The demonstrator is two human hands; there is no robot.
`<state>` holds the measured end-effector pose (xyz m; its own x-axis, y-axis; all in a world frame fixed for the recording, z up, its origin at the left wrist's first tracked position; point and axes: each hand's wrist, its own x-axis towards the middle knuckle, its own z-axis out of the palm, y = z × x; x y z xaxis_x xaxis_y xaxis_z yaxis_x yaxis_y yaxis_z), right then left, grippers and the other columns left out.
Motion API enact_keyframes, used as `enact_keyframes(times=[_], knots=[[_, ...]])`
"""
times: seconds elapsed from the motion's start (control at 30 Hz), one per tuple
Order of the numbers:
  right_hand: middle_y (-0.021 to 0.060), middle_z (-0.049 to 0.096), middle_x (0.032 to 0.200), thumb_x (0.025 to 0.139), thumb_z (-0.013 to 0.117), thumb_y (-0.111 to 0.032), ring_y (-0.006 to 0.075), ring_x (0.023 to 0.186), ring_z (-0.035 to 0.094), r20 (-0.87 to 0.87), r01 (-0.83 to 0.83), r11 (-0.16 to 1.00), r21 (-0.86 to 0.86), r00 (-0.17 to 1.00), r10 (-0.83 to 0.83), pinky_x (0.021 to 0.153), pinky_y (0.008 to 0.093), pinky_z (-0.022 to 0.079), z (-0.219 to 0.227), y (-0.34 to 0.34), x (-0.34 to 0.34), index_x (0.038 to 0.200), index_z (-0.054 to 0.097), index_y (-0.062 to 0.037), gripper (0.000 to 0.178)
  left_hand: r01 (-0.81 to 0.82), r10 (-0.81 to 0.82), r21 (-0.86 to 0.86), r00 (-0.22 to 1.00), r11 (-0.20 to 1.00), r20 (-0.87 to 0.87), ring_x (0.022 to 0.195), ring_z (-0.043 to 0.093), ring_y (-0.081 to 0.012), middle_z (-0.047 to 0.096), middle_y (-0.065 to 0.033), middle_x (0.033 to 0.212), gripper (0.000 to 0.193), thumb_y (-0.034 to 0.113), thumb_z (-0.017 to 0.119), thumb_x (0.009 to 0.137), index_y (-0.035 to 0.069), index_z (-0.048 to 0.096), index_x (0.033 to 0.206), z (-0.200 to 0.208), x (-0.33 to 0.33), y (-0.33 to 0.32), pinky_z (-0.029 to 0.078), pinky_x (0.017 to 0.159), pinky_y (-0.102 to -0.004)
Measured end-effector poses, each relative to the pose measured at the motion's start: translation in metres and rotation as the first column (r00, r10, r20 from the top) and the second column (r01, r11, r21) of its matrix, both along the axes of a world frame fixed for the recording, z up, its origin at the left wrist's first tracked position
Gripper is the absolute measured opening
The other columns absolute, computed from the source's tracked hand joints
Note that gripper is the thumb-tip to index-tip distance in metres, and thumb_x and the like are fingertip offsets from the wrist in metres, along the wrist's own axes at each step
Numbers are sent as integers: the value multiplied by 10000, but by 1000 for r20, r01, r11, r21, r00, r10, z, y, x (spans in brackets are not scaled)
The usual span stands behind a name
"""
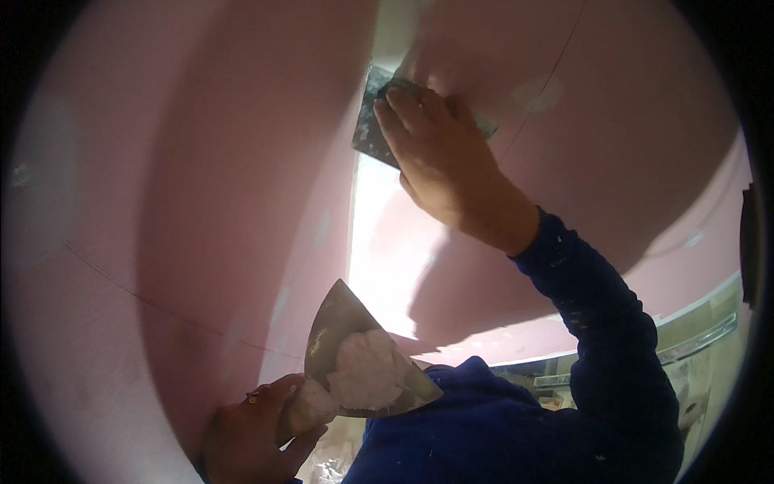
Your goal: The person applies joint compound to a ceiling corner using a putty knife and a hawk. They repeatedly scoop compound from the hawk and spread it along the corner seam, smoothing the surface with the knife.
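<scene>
My right hand [442, 157] presses a wide metal putty knife [376, 121] against the inside corner of two pink plasterboard walls [201, 185], high up. A band of white filler [372, 242] runs down the corner below the blade. My left hand [250, 436] holds a second, triangular putty knife [347, 339] low down, blade up. A lump of white filler [364, 373] sits on that blade. My right arm wears a blue sleeve [597, 323].
The right pink wall [613, 145] shows thin board joints and small filled spots. At the lower right lies a floor edge with a metal rail [693, 335] and light debris.
</scene>
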<state>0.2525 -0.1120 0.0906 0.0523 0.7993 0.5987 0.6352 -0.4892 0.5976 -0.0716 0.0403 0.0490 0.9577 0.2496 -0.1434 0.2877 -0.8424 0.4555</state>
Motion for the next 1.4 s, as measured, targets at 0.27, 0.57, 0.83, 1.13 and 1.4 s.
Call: enact_keyframes(times=[0.27,0.57,0.83,1.13,1.4], knots=[[135,572,1238,895,664,-173,232,1123,488,-54,-61,996,65,996,65,949,430,432,-43,-18,6,1152,675,26,326,38,-40,-17,995,999,-90,1103,680,-334,683,-191,1213,545,344,699,917,78,557,1371,30,5,-15,541,945,-430],[107,551,1313,858,674,-171,230,1187,492,-191,78,997,16,979,-74,989,437,400,-127,-36,-9,1283,626,1,462,-30,3,-186,990,982,-140,1109,660,-358,665,-199,1232,579,337,707,912,45,531,1381,29,3,-34,523,960,-429],[106,502,1404,905,605,-203,217,1242,465,-287,71,996,-49,954,-82,1024,446,376,-197,-41,-5,1367,557,14,513,23,-41,-101,983,995,-178,1132,641,-361,652,-221,1238,620,343,713,901,50,506,1407,37,5,-33,500,980,-444],[248,514,1348,917,607,-89,359,1279,480,-629,-2,991,-136,773,-85,1052,464,395,-175,-48,-42,1367,470,114,513,70,-71,-91,997,993,-9,1109,655,-354,658,-201,1245,555,343,662,942,58,519,1396,26,3,-34,517,960,-441],[174,460,1347,899,660,-154,299,1220,466,-236,85,995,48,969,-72,1008,465,426,-47,-63,-49,1443,471,-48,586,74,-60,-132,993,988,103,910,738,-341,700,-246,1044,621,179,869,727,19,596,1261,12,3,-28,595,798,-419]])
